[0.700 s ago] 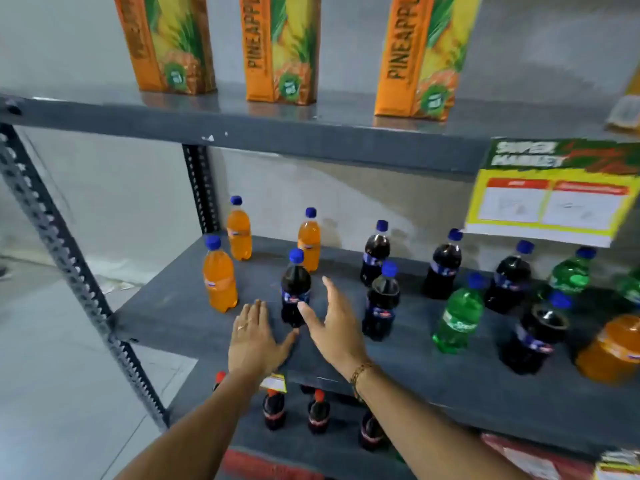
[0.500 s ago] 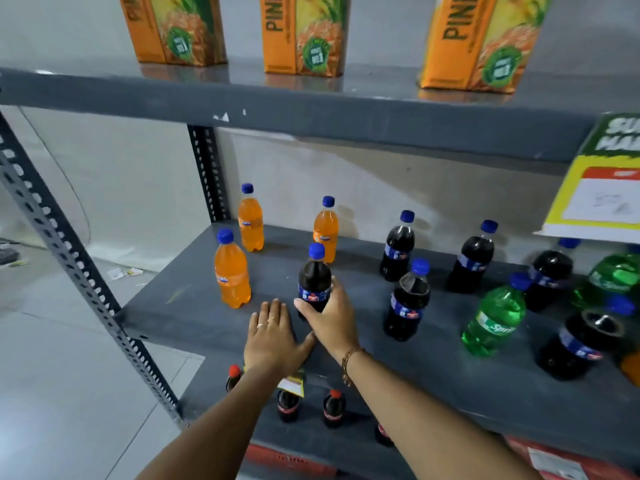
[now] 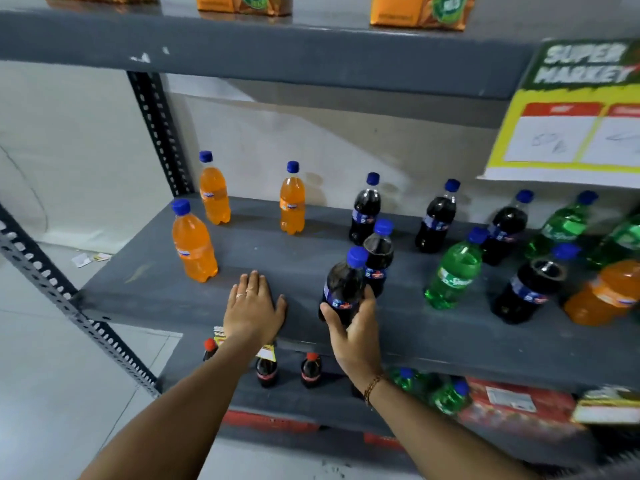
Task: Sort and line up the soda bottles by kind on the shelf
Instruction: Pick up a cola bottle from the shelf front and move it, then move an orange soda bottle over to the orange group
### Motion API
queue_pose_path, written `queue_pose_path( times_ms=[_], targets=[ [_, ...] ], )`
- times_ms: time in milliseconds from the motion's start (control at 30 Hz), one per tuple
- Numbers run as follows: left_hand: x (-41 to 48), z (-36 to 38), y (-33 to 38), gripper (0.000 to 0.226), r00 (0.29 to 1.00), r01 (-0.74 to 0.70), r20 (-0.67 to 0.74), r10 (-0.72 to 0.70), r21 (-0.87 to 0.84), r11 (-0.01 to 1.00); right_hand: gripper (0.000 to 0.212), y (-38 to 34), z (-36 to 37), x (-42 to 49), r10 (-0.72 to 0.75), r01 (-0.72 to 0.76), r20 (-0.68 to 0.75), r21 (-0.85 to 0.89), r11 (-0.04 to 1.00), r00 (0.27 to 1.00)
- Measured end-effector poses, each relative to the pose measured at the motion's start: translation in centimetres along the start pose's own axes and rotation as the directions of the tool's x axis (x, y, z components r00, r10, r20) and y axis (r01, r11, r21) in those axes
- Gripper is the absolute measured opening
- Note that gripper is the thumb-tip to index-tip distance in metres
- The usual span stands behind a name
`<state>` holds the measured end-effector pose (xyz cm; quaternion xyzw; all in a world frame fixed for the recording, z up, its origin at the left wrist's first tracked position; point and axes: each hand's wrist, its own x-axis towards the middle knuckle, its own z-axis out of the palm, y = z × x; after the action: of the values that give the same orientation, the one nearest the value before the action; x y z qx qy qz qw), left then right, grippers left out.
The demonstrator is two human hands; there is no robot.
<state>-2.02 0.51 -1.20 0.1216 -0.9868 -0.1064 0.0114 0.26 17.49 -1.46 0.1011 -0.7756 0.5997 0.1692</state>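
- Our right hand (image 3: 353, 327) has its fingers (image 3: 370, 295) and thumb wrapped round the lower body of a cola bottle (image 3: 343, 287), and that bottle leans toward the right, near the front of the grey shelf (image 3: 450, 336)!
- Just behind those fingers, touching or nearly touching the held one, a second cola bottle (image 3: 379, 256) stands upright.
- Our left hand (image 3: 254, 308) lies flat, palm down on the shelf, fingers together and stretched forward, holding nothing; a ring shows on one finger.
- There's a clear gap of bare shelf between the two hands.
- Just ahead and left of the flat fingers, an orange soda bottle (image 3: 194, 244) stands by the shelf's left end.
- Further back from them, two more orange bottles (image 3: 214, 192) (image 3: 292, 202) stand along the rear.
- Beyond the gripping fingers, more cola bottles (image 3: 365, 211) (image 3: 438, 220) (image 3: 507, 230) run along the back row to the right.
- Right of the gripping hand, a green soda bottle (image 3: 453, 273) stands, then another cola bottle (image 3: 531, 289), then an orange one (image 3: 604, 294) at the frame's edge, rather blurred.
- More green bottles (image 3: 561, 226) sit at the far right rear.
- Below our wrists, on the lower shelf, red-capped dark bottles (image 3: 311, 370) stand in view.
- Overhead, orange cartons (image 3: 419, 10) sit on the upper shelf, and a yellow supermarket sign (image 3: 568, 112) hangs at the right.
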Motion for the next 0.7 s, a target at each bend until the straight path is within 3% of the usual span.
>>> queue_pose_path(
  times_ms=[133, 267, 533, 600, 700],
  targets=[
    [-0.8, 0.6, 3.5, 0.066, 0.999, -0.047, 0.009, 0.047, -0.027, 0.999, 0.048, 0.6, -4.6, 0.5, 0.003, -0.01, -0.149, -0.043, 0.999, 0.989],
    [-1.4, 1.4, 7.3, 0.066, 0.996, -0.091, 0.021, 0.092, -0.052, 0.995, 0.056, 1.7, -8.1, 2.1, 0.025, -0.066, -0.2, -0.199, 0.978, 0.979],
    [-1.7, 2.4, 9.3, 0.068, 0.996, -0.088, 0.014, 0.089, -0.051, 0.995, 0.058, 2.9, -10.8, 2.6, 0.071, -0.076, -0.032, -0.202, 0.976, 0.997],
    [-1.8, 2.5, 9.2, 0.068, 0.996, -0.089, 0.008, 0.09, -0.053, 0.995, 0.058, 3.5, -11.8, 1.8, 0.046, -0.065, -0.081, -0.242, 0.968, 0.996],
    [-1.7, 2.6, 9.3, 0.068, 0.997, -0.079, -0.005, 0.079, -0.047, 0.996, 0.05, 4.8, -14.7, 1.3, 0.039, -0.098, -0.299, -0.182, 0.978, 0.953]
  ],
)
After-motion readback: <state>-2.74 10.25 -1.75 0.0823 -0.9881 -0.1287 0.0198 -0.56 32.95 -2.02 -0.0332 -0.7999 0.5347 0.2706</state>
